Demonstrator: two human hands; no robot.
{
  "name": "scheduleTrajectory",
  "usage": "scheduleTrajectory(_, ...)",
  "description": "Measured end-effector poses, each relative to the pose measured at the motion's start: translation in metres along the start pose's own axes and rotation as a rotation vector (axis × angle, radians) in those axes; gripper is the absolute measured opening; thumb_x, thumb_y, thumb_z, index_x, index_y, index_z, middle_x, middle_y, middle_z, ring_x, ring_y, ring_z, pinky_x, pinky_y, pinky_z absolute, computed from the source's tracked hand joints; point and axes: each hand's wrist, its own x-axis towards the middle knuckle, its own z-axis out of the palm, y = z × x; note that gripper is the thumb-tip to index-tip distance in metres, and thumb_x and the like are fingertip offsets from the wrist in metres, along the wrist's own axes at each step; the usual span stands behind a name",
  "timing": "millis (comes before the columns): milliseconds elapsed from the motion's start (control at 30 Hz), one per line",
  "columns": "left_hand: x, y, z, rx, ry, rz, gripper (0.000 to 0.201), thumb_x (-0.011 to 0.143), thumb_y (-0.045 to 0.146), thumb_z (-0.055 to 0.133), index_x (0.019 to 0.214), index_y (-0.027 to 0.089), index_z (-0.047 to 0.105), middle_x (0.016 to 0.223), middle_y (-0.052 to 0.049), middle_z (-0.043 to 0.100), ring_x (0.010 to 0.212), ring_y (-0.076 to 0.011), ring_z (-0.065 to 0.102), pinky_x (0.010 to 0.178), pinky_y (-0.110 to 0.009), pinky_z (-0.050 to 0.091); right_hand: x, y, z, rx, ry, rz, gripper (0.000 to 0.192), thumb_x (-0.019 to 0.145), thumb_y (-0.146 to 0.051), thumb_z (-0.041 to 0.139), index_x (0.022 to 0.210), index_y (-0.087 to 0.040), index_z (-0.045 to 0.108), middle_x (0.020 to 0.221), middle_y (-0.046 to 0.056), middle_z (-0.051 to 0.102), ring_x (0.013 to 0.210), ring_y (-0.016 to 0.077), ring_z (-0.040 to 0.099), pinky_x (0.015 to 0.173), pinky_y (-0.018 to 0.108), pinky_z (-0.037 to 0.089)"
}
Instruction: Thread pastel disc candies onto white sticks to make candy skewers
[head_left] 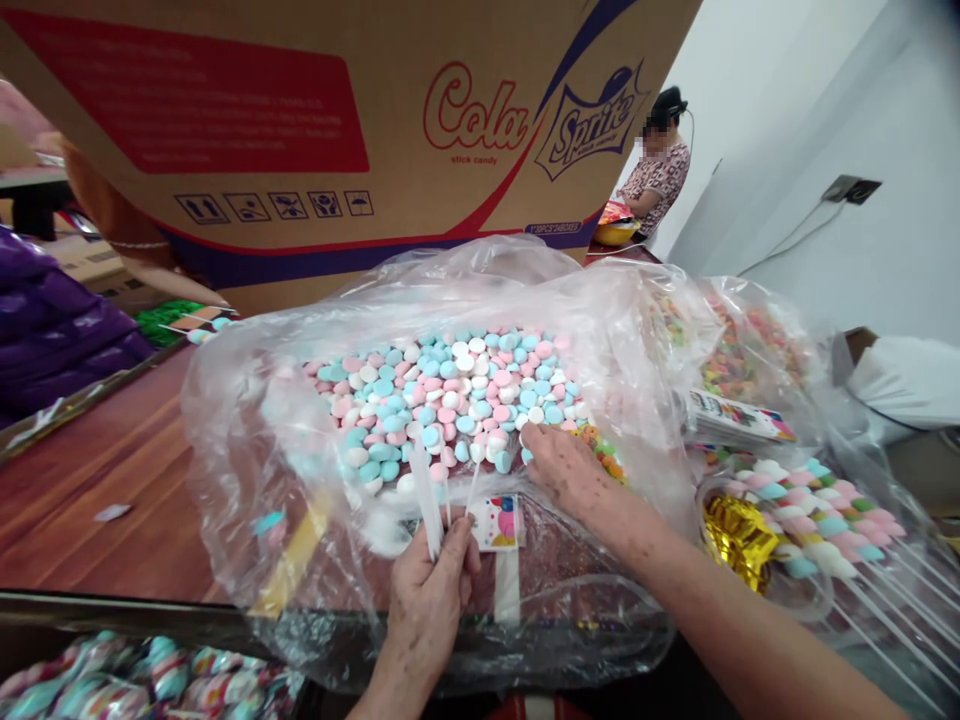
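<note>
Reaching into the clear bag (247,420) at frame centre, the right hand (566,470) pinches among the pastel candies (450,400), while the left hand (427,590) below grips white sticks (427,500); picking one candy cleanly probably means keeping those sticks bunched upright.

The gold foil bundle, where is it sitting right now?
In the head view the gold foil bundle lies low on the right, just beyond the right hand, beside the finished candy sticks and right of the big clear bag of pastel candies.
</note>
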Motion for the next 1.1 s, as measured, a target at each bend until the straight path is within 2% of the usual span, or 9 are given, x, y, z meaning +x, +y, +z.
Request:
scheduleTrajectory(100,0.0,0.0,0.002,-0.01,0.021,0.02,0.045,0.071,0.056,0.076,0.084,0.014,0.063,0.047,0.008,0.054,0.028,-0.0017,0.035,0.029,-0.011,0.023,0.001,-0.004,0.0,0.007,0.005,0.014,0.034,0.085,-0.004,0.045,0.115,-0.014,0.057,0.107,0.016,0.067,0.098,0.0282,0.062,0.08,0.035,0.046)
scheduleTrajectory(167,0.0,0.001,0.002,0.0,0.017,0.033,0.045,0.071,0.055,0.076,0.083,0.014,0.063,0.047,0.008,0.054,0.028,-0.0016,0.035,0.029,-0.011,0.024,0.003,-0.005,0.004,0.02,0.06,-0.003,0.034,0.082,-0.001,0.045,0.112,-0.014,0.058,0.105,0.017,0.067,0.098,0.0293,0.061,0.08,0.036,0.045)
scheduleTrajectory(300,-0.001,0.003,0.002,-0.012,0.0,0.013,0.046,0.071,0.056,0.075,0.085,0.014,0.063,0.048,0.008,0.053,0.029,-0.0014,0.034,0.03,-0.011,0.023,0.004,0.005,0.006,0.333,0.21,0.051,0.027,0.076,-0.004,0.051,0.097,-0.017,0.06,0.092,0.011,0.067,0.088,0.0257,0.06,0.076,0.033,0.042)
scheduleTrajectory(367,-0.002,0.004,0.002,0.0,-0.008,0.005,0.046,0.071,0.056,0.075,0.085,0.014,0.063,0.049,0.008,0.053,0.03,-0.0021,0.034,0.031,-0.012,0.023,0.002,0.012,0.003,0.559,0.291,0.123,0.018,0.075,-0.01,0.053,0.09,-0.02,0.058,0.078,0.004,0.064,0.075,0.0209,0.058,0.068,0.03,0.041)
scheduleTrajectory(433,-0.002,0.004,0.001,0.044,-0.023,0.008,0.044,0.073,0.057,0.072,0.082,0.015,0.063,0.05,0.007,0.053,0.031,-0.0033,0.034,0.032,-0.014,0.023,-0.001,0.016,-0.002,0.905,0.336,0.171,0.008,0.076,-0.02,0.057,0.084,-0.022,0.055,0.067,-0.002,0.058,0.062,0.0162,0.054,0.058,0.027,0.039)
scheduleTrajectory(533,-0.002,0.003,-0.001,0.172,-0.078,0.047,0.041,0.078,0.055,0.066,0.068,0.016,0.06,0.049,0.006,0.049,0.035,-0.0047,0.034,0.034,-0.016,0.023,-0.008,0.016,-0.006,1.578,0.267,0.212,0.019,0.07,-0.03,0.068,0.079,-0.022,0.053,0.064,-0.005,0.058,0.057,0.0128,0.054,0.054,0.024,0.041)
scheduleTrajectory(633,-0.002,0.002,-0.002,0.32,-0.151,0.133,0.039,0.084,0.048,0.062,0.06,0.016,0.058,0.048,0.005,0.047,0.041,-0.0069,0.037,0.04,-0.018,0.027,-0.011,0.012,-0.007,1.913,0.194,0.217,0.027,0.062,-0.028,0.078,0.076,-0.02,0.057,0.072,-0.002,0.064,0.065,0.0131,0.06,0.064,0.027,0.05)
scheduleTrajectory(833,0.002,-0.002,-0.005,0.367,-0.165,0.145,0.033,0.084,0.046,0.059,0.078,0.015,0.069,0.052,0.004,0.051,0.042,-0.0093,0.037,0.041,-0.02,0.029,-0.007,0.011,-0.005,2.043,0.212,0.239,0.027,0.059,-0.022,0.083,0.076,-0.018,0.063,0.075,0.0,0.068,0.069,0.0134,0.064,0.068,0.029,0.054)
scheduleTrajectory(1100,0.002,-0.004,-0.003,0.356,-0.109,0.097,0.034,0.083,0.048,0.061,0.074,0.016,0.067,0.047,0.007,0.047,0.037,-0.0078,0.033,0.037,-0.02,0.024,-0.009,0.005,-0.005,2.012,0.257,0.238,0.027,0.059,-0.025,0.085,0.075,-0.019,0.064,0.075,0.0,0.069,0.068,0.0137,0.064,0.067,0.029,0.054)
